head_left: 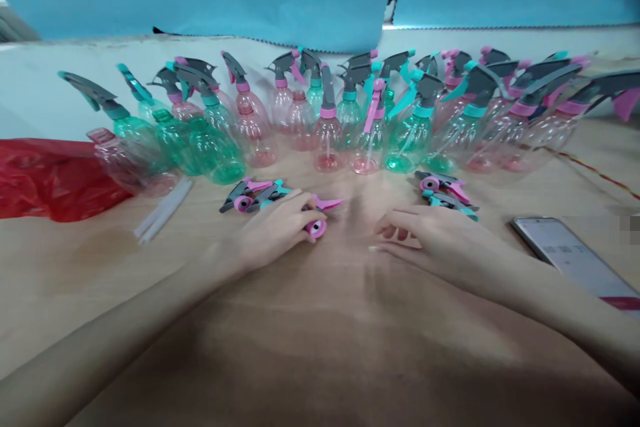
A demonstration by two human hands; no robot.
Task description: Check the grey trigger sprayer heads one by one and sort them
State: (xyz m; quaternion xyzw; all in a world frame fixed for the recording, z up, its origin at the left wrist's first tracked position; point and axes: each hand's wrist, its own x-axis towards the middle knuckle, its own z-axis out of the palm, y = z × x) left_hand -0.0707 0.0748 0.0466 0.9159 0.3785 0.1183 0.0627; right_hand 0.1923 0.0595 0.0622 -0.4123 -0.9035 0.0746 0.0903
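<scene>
My left hand (280, 223) is closed around a pink and grey spray trigger head (316, 229), its round pink collar facing me and its pink lever pointing right. Part of it is hidden by my fingers. Just left of that hand lie a pink spray head (243, 203) and a teal one, partly covered. My right hand (430, 233) hovers low over the table with thumb and loosely bent fingers apart, nothing between them. Beyond its knuckles, several loose spray heads (447, 190) in grey, pink and teal lie in a small pile.
Rows of pink and green spray bottles (327, 140) line the back; a few, such as a green bottle (217, 150), have no heads. White tubes (164, 212) and a red plastic bag (60, 180) lie left. A phone (575, 253) and a twisted cord (597, 172) are right.
</scene>
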